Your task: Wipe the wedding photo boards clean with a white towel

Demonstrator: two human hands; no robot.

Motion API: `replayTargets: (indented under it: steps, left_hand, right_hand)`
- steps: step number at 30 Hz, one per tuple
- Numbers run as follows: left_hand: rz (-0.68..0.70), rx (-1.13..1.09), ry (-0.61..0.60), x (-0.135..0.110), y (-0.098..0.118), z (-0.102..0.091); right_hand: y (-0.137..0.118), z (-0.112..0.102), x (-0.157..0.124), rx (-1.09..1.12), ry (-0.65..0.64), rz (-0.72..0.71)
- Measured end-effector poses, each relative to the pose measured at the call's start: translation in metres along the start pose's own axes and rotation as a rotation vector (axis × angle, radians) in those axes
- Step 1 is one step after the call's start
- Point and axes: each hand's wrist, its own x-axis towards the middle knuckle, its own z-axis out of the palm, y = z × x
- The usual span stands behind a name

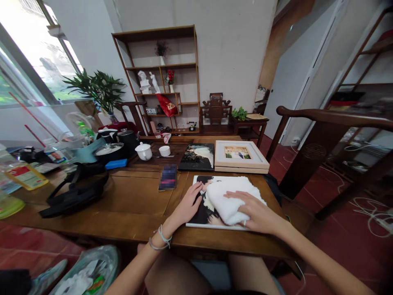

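Observation:
A photo print on a white-edged panel (196, 219) lies flat at the front edge of the wooden table. My left hand (190, 200) rests on its left side, fingers stretched out and holding nothing. On the right part of the panel is a folded white towel (229, 205), which covers much of the picture. My right hand (252, 211), with a ring on one finger, grips the towel and presses it against the print. Behind the panel are a dark photo panel (196, 157) and a light wooden picture frame (264, 162).
A phone (167, 178) lies left of the print. Farther left are a black strap bag (82, 184), a blue box (116, 164), a white lidded cup (143, 151) and a bottle of yellow liquid (26, 176). A wooden chair (303, 151) stands at right, a waste bin (109, 262) below the table.

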Motion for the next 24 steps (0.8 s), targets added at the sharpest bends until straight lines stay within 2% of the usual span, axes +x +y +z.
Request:
replayTargets:
  steps: [4, 7, 9, 12, 15, 18, 21, 24]
  left_hand:
    - [0.000, -0.010, 0.001, -0.001, 0.001, 0.000]
    - [0.010, -0.005, 0.000, -0.001, 0.001, 0.000]
    - [0.015, 0.001, 0.009, -0.001, 0.001, 0.000]
    - [0.006, 0.009, 0.007, -0.001, 0.002, -0.001]
    - [-0.006, 0.006, -0.019, 0.000, 0.003, -0.002]
    - [0.013, -0.016, -0.021, 0.000, 0.001, -0.003]
    - [0.031, -0.020, -0.011, -0.001, 0.000, -0.002]
    - [0.028, -0.012, 0.002, -0.001, 0.001, -0.001]
  right_hand:
    - [0.039, -0.005, 0.000, -0.070, 0.098, 0.179]
    - [0.050, -0.002, 0.006, -0.114, 0.139, 0.275]
    - [0.041, 0.001, 0.012, -0.135, 0.128, 0.264]
    - [0.007, 0.008, 0.017, -0.142, 0.047, 0.175]
    - [-0.032, 0.016, 0.012, -0.101, -0.039, 0.060]
    - [-0.053, 0.023, 0.002, -0.047, -0.055, -0.034]
    - [-0.047, 0.020, -0.005, -0.003, -0.016, -0.041]
    - [-0.018, 0.011, -0.005, -0.009, 0.055, 0.068]
